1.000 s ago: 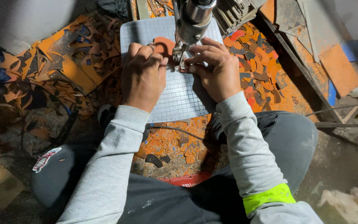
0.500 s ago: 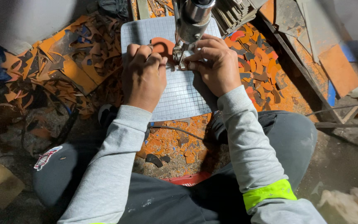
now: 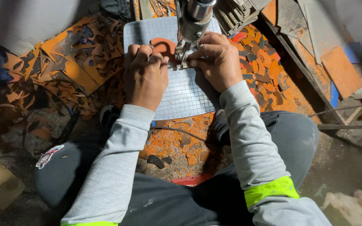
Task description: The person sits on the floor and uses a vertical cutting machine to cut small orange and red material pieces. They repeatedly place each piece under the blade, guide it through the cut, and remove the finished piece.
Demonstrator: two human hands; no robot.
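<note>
- Left hand [image 3: 145,75]: fingers pressed together on curved orange flat piece [image 3: 163,45], on white gridded mat [image 3: 181,96].
- Right hand [image 3: 214,60]: fingertips pinching same piece beside grey metal machine head [image 3: 193,19].
- Orange scraps [image 3: 260,71] around.

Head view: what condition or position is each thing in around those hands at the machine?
Left hand: fingers curled, pressing down on the orange piece.
Right hand: pinching the piece beside the machine's tip.
Orange piece: curved, flat on the mat, partly covered by the fingers.
Grid mat: lying flat, near edge bare.
Metal machine head: upright above the piece; running or not, cannot tell.
Orange scraps: loose, scattered in heaps both sides.
</note>
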